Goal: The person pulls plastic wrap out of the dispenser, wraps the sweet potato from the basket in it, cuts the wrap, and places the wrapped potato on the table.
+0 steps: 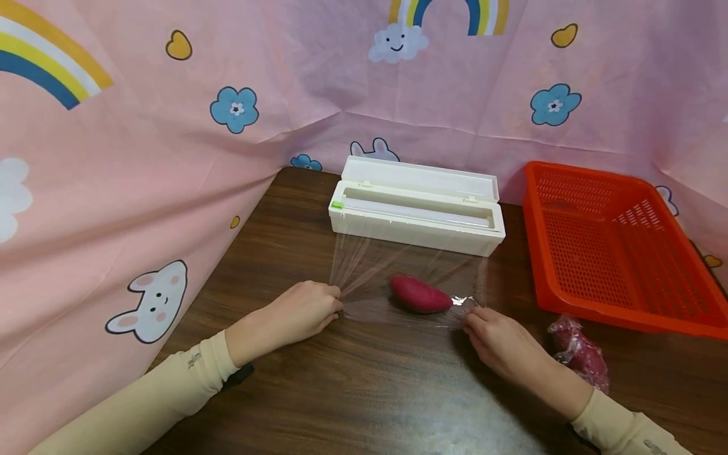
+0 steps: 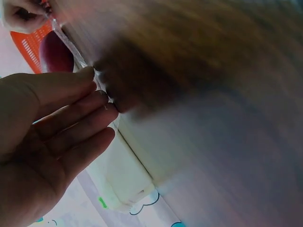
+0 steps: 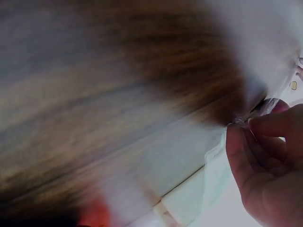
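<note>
A sheet of cling film (image 1: 364, 265) stretches from the white film dispenser (image 1: 415, 239) toward the person. My left hand (image 1: 307, 308) pinches its near left corner between thumb and fingertips. At the near right corner my right hand (image 1: 506, 341) pinches the film, which is bunched at the fingertips. Between the hands a smooth purple-red sweet potato (image 1: 419, 294) lies on the film, its thin end toward the right hand. In the left wrist view the sweet potato (image 2: 56, 52) shows beyond the thumb.
The dispenser's lid (image 1: 421, 179) stands open, with the film roll (image 1: 415, 210) inside and a green slider (image 1: 337, 205) at its left end. A red plastic basket (image 1: 540, 253) stands right. A film-wrapped purple-red item (image 1: 580, 354) lies beside the right forearm. Patterned pink cloth (image 1: 318, 76) hangs behind.
</note>
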Demonstrator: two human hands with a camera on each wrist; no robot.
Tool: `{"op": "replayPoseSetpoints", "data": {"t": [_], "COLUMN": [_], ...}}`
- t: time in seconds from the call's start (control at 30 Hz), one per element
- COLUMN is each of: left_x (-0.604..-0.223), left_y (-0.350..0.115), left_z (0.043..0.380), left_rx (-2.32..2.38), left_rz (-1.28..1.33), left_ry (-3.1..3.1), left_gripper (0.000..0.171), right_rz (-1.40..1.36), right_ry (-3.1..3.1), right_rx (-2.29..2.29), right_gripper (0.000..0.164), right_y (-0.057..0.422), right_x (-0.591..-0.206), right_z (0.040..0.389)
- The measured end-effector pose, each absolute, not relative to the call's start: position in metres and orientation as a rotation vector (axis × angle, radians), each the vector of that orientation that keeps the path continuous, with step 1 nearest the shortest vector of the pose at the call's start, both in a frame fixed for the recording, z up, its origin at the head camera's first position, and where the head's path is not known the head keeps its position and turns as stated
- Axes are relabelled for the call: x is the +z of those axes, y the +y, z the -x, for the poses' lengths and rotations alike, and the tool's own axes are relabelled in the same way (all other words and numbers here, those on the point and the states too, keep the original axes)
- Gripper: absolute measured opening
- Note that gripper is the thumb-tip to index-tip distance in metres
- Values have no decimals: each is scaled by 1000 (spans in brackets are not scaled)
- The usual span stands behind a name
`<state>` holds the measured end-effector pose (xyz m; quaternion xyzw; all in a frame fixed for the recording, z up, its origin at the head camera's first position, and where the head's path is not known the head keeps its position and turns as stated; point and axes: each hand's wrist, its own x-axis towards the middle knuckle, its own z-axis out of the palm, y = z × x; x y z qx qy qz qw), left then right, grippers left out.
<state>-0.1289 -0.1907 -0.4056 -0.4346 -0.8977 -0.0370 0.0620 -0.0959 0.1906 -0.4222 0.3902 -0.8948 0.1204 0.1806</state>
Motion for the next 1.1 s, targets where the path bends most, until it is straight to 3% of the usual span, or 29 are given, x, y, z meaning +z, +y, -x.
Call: {"op": "replayPoseSetpoints", "data": {"t": [0.2, 0.53, 0.7, 1.1], "left_x": [-405, -406, -407, -409], "left_y": [-189, -188, -188, -191], "left_z": [129, 130, 130, 132], "left_rx": [-111, -99, -101, -115], "left_rz": [1293, 1275, 1285, 1297], "left_ry": [-2751, -2703, -2708, -2683], "left_gripper": [12, 4, 7, 8], "right_rz": [-1028, -963, -983, -978], "right_ry": [-2583, -2651, -2637, -2609], "right_rx": [378, 433, 427, 418], "right_gripper": [16, 17, 11, 18], "right_y": [190, 191, 193, 195], "right_x": [-421, -421, -421, -420], "right_z": [94, 92, 92, 90]}}
